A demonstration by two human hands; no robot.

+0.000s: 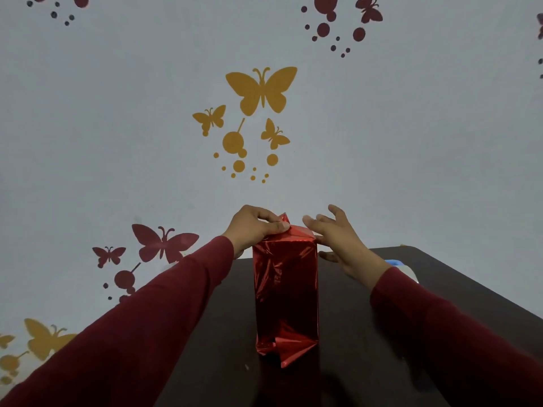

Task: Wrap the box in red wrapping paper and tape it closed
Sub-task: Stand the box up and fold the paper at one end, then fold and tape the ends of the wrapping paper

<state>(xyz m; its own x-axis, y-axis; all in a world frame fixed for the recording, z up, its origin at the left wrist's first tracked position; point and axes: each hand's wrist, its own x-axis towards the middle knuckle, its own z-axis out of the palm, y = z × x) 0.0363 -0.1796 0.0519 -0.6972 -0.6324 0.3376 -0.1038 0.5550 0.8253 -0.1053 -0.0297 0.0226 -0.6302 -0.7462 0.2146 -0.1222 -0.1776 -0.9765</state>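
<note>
The box (285, 292), already covered in shiny red wrapping paper (282, 259), is standing upright in the middle of the dark bench (367, 362), near its far edge; the person is reaching to its top end with both arms in dark red sleeves. The left hand (254, 227) is pinching the loose paper at the top, its fingers (274, 226) curled over the fold and pressed together on it; a small point of paper is sticking up just behind them. The right hand (338, 236) is hanging beside the top right corner with its fingers spread and relaxed; I cannot tell if the palm is touching the paper or only near it. At the bottom end a flap is sticking out, seemingly not flat yet.

The paper is looking like thin foil; I am judging it slippery, easy to crease and quick to spring open when released; the box under it is seeming stiff and light. It is best to hold at the hard corners and press the flaps flat, not pull on the thin edge. A blue and white thing (402, 267), maybe tape, is lying behind the right wrist.
</note>
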